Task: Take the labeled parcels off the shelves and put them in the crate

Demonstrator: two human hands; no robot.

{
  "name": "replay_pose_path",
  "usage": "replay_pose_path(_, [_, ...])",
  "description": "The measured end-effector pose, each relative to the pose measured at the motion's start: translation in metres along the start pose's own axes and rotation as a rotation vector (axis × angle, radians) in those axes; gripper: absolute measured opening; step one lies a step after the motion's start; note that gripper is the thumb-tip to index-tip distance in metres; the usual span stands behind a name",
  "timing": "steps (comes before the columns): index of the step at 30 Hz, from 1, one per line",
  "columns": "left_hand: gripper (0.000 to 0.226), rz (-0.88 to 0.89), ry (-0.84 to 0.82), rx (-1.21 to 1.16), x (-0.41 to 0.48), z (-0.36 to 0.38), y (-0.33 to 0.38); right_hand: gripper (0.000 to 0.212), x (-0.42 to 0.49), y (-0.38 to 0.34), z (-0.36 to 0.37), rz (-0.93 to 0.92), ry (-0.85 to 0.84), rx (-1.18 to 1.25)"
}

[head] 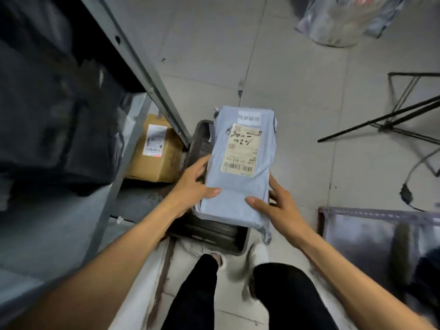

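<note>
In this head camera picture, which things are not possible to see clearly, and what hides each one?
1. Inside of the dark grey plastic crate: head view, covered by the pale blue plastic mailer parcel, the left hand and the right hand.
2. Small print on the beige paper label: head view, too small and blurred.
3. Dark goods on the grey metal shelves: head view, blurred and in shadow.

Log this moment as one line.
step: parcel to crate | left hand: holds parcel | right hand: holds parcel | parcel: over crate, not yet in | box: left of crate, labeled
</note>
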State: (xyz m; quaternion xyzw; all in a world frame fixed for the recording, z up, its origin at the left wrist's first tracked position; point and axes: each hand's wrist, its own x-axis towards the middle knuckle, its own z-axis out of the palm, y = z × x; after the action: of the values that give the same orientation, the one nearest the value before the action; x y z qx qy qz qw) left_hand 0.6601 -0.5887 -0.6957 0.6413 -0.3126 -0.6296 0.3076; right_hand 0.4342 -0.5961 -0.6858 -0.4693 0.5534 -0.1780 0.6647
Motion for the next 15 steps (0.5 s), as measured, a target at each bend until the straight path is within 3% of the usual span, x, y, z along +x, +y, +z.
replay_pose_path(11, [0.088,-0.319,0.065,-0.006,0.182,-0.032,-0.168,0.061,0.2,0.15,0.038,0.289,-0.09,0.093])
replay_pose_path(15, [0.091,-0.334,0.097,0.022,0.236,-0.034,-0.21,0.058,0.258,0.201,0.045,0.338,-0.062,0.078])
